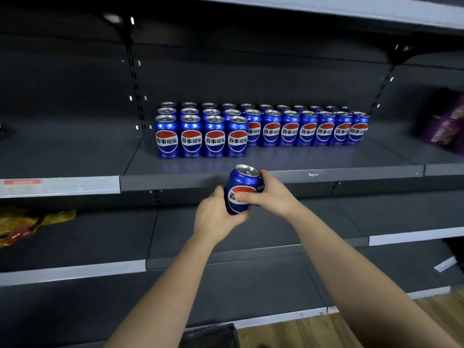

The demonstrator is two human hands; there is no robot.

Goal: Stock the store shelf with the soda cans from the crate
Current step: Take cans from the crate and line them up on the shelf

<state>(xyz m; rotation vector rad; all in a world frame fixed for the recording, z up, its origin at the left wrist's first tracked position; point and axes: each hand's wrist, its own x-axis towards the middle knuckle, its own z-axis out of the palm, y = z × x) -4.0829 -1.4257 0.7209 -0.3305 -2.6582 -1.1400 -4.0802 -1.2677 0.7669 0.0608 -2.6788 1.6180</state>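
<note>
Left hand (216, 217) cups Pepsi can (242, 182) base, right hand (273, 195) pinches its side; rigid, smooth, likely full, weighty. Grip mid-wall.

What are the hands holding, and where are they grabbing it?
A blue soda can, in both hands: the left hand cups its lower side, the right hand grips its middle, thumb across its front.

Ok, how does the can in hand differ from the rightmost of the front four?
The held can is tilted, gripped by left hand and right hand short of the shelf; the rightmost front can stands upright on it. A thumb partly covers the held can's logo; the other's shows whole. Both are blue, same logo.
</note>
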